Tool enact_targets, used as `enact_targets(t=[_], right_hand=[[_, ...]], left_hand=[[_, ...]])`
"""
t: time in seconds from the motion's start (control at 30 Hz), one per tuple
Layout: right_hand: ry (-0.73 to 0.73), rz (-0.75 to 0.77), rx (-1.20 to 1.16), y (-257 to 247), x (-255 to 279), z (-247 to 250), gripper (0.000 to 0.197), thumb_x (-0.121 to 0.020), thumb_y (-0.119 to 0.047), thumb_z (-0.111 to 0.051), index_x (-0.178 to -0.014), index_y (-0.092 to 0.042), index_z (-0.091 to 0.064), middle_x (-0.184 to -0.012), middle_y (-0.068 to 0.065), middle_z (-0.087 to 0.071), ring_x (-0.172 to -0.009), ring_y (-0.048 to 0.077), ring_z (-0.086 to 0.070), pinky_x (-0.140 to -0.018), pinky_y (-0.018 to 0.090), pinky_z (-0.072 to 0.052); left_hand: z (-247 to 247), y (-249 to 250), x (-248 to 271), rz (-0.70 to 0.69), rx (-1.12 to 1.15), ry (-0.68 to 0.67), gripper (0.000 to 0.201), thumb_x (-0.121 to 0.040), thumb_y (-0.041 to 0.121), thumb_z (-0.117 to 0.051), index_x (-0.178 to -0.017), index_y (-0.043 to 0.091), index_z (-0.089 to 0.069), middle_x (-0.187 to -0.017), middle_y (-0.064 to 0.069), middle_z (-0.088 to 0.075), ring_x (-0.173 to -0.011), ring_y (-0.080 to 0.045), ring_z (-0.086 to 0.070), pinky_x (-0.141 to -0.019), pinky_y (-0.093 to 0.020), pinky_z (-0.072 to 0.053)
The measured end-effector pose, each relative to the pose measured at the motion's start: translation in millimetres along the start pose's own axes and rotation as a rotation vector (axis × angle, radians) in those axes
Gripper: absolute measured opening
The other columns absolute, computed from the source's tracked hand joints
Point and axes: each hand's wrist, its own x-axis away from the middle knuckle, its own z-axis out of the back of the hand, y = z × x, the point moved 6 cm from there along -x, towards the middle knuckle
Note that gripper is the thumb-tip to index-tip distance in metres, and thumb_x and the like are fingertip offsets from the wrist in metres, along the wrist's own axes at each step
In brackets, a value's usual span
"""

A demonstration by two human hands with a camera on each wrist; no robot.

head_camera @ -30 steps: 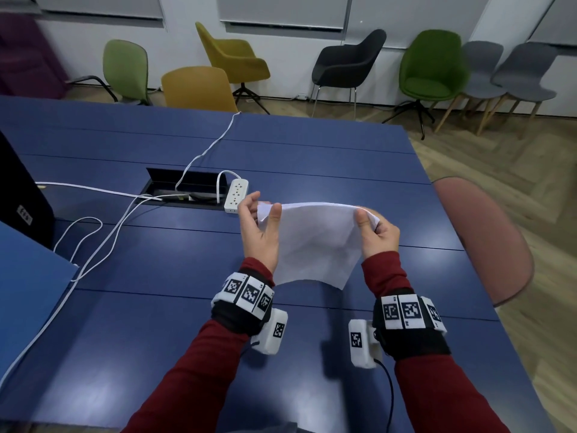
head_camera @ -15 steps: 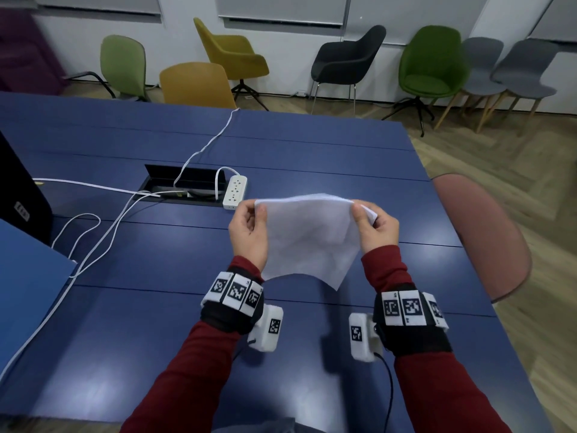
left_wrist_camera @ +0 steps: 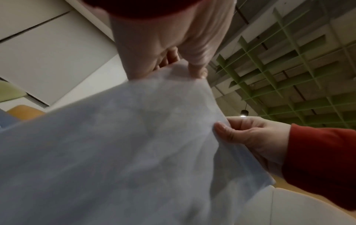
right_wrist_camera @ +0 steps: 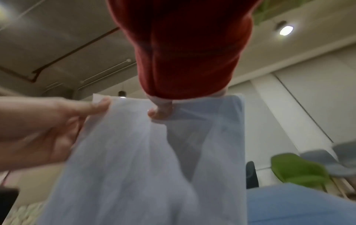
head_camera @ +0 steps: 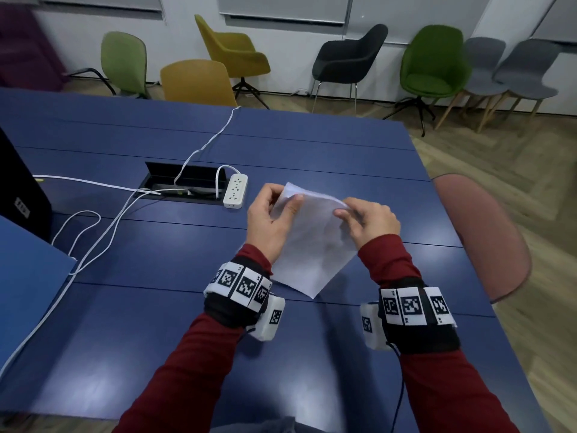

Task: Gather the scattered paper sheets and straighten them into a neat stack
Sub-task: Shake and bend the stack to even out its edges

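A bundle of white paper sheets point(head_camera: 312, 242) hangs above the blue table point(head_camera: 156, 323), its lower corner pointing down toward me. My left hand point(head_camera: 274, 210) pinches the top left corner, thumb on the near face. My right hand point(head_camera: 365, 217) pinches the top right edge. In the left wrist view the paper sheets point(left_wrist_camera: 115, 152) fill the frame, with the left hand point(left_wrist_camera: 173, 57) above them and the right hand point(left_wrist_camera: 248, 134) pinching the edge. In the right wrist view the paper sheets point(right_wrist_camera: 154, 159) hang between the right hand point(right_wrist_camera: 159, 111) and the left hand point(right_wrist_camera: 63, 115).
A white power strip point(head_camera: 235, 190) lies beside an open cable box point(head_camera: 184, 182), with white cables point(head_camera: 103, 232) trailing left. A pink chair point(head_camera: 480, 239) stands at the table's right edge. A dark object point(head_camera: 18, 195) sits far left. More chairs line the wall.
The sheets have tilted and the top edge has bowed. My right hand has moved inward along the top edge, closer to the left hand.
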Motion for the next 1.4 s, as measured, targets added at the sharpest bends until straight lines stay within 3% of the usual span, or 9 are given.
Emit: enact_targets(t=[0.17,0.23,0.33,0.43,0.5,0.7,0.87,1.13,1.4], right_hand=[[0.197,-0.06,-0.435,45.9,-2.7,8.8,0.032,-0.077,-0.048,-0.056,-0.074,-0.016,-0.054,-0.061,0.012,-0.057,-0.065,0.03,-0.055,-0.068,0.044,-0.05],[0.217,-0.052,-0.528,60.8,-0.1,10.1,0.017,-0.08,-0.039,-0.059,-0.068,-0.026,-0.06,-0.061,0.002,-0.062,-0.062,0.017,-0.055,-0.066,0.035,-0.049],[0.163,-0.077,-0.76,59.5,10.1,1.6,0.032,-0.089,-0.007,-0.056,-0.066,-0.029,-0.059,-0.05,-0.021,-0.059,-0.051,-0.009,-0.047,-0.055,0.01,-0.039],[0.17,-0.122,-0.91,58.6,15.7,-14.1,0.029,-0.092,0.002,-0.049,-0.067,-0.009,-0.057,-0.051,-0.02,-0.055,-0.051,-0.007,-0.043,-0.051,0.009,-0.036],[0.158,-0.14,-0.992,60.9,15.5,-24.5,0.026,-0.091,-0.013,-0.055,-0.076,0.008,-0.057,-0.068,-0.002,-0.054,-0.065,0.01,-0.045,-0.057,0.017,-0.037],[0.032,-0.262,-0.995,71.6,16.0,-57.9,0.011,-0.087,-0.012,-0.062,-0.084,-0.021,-0.067,-0.07,-0.014,-0.072,-0.065,-0.004,-0.064,-0.07,0.02,-0.055],[-0.017,-0.287,-0.957,82.4,35.2,-79.9,0.016,-0.09,-0.008,-0.057,-0.098,0.0,-0.068,-0.087,0.003,-0.064,-0.065,-0.012,-0.059,-0.068,0.008,-0.048],[0.012,-0.261,-0.923,86.5,28.8,-72.1,0.025,-0.097,-0.016,-0.045,-0.094,-0.007,-0.068,-0.084,0.001,-0.065,-0.064,-0.008,-0.056,-0.063,0.006,-0.045],[0.062,-0.266,-0.766,96.1,29.6,-76.5,0.027,-0.096,-0.025,-0.043,-0.083,-0.021,-0.066,-0.078,-0.003,-0.064,-0.069,0.0,-0.058,-0.075,0.03,-0.048]], left_hand=[[42.6,-56.0,-4.4,0.178,-0.438,-0.186,0.026,-0.077,0.035,-0.058,-0.09,0.014,-0.067,-0.084,-0.007,-0.071,-0.083,-0.027,-0.065,-0.081,-0.037,-0.053],[72.0,-75.6,2.6,0.277,-0.437,-0.172,0.019,-0.077,0.034,-0.055,-0.078,0.02,-0.067,-0.077,-0.007,-0.069,-0.074,-0.022,-0.062,-0.077,-0.036,-0.053],[101.8,-87.1,11.5,0.382,-0.314,-0.037,0.016,-0.082,0.021,-0.066,-0.068,0.024,-0.062,-0.068,0.002,-0.062,-0.059,0.0,-0.055,-0.065,-0.021,-0.046],[109.5,-100.0,18.5,0.529,0.045,0.066,0.008,-0.088,0.011,-0.061,-0.086,0.018,-0.064,-0.083,0.0,-0.067,-0.074,-0.005,-0.063,-0.075,-0.024,-0.05],[102.0,-103.9,19.4,0.577,0.24,0.034,0.012,-0.091,0.009,-0.056,-0.096,0.015,-0.064,-0.092,0.002,-0.073,-0.087,-0.014,-0.067,-0.085,-0.028,-0.054],[82.1,-106.9,18.0,0.563,0.178,-0.003,0.016,-0.083,0.0,-0.064,-0.09,0.015,-0.065,-0.08,0.005,-0.075,-0.069,-0.003,-0.069,-0.073,-0.024,-0.056],[74.4,-140.1,47.8,0.675,-0.019,-0.092,0.035,-0.076,0.0,-0.073,-0.109,-0.003,-0.062,-0.099,-0.016,-0.065,-0.087,-0.024,-0.061,-0.078,-0.032,-0.053],[76.9,-149.7,48.6,0.74,-0.04,-0.031,0.03,-0.08,0.002,-0.07,-0.109,-0.002,-0.063,-0.095,-0.013,-0.065,-0.091,-0.025,-0.06,-0.083,-0.034,-0.048],[70.8,-147.3,50.0,0.769,-0.052,-0.09,0.022,-0.083,0.01,-0.068,-0.104,0.007,-0.063,-0.093,-0.006,-0.066,-0.094,-0.024,-0.061,-0.087,-0.035,-0.049]])
